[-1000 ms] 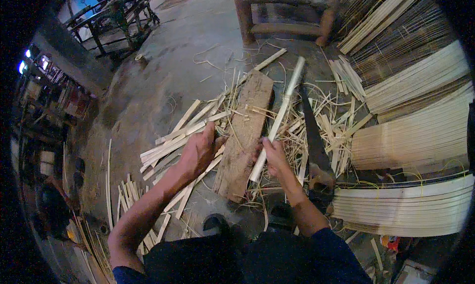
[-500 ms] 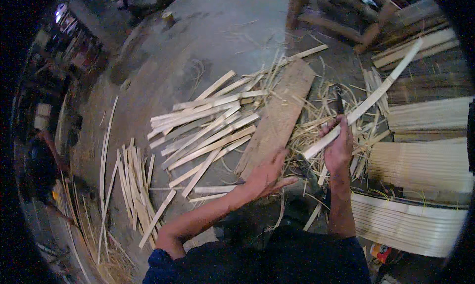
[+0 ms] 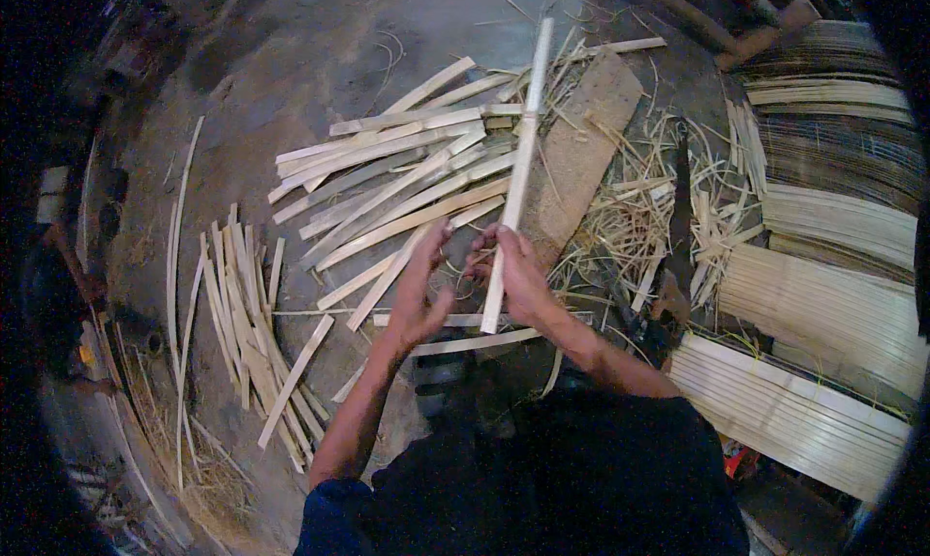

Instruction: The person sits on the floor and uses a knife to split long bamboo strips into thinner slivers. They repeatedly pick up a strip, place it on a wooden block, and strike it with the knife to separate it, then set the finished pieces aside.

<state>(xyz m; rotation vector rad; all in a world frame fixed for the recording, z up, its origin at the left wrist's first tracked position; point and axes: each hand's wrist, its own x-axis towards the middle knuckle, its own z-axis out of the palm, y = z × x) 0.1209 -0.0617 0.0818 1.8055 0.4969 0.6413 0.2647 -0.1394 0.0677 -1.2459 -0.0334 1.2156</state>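
Right hand (image 3: pixel 528 280), centre: gripping one pale strip (image 3: pixel 522 164), slanting up to the frame's upper middle. Left hand (image 3: pixel 424 290), just beside: spread wide. Wooden board (image 3: pixel 593 149): upper right of centre.
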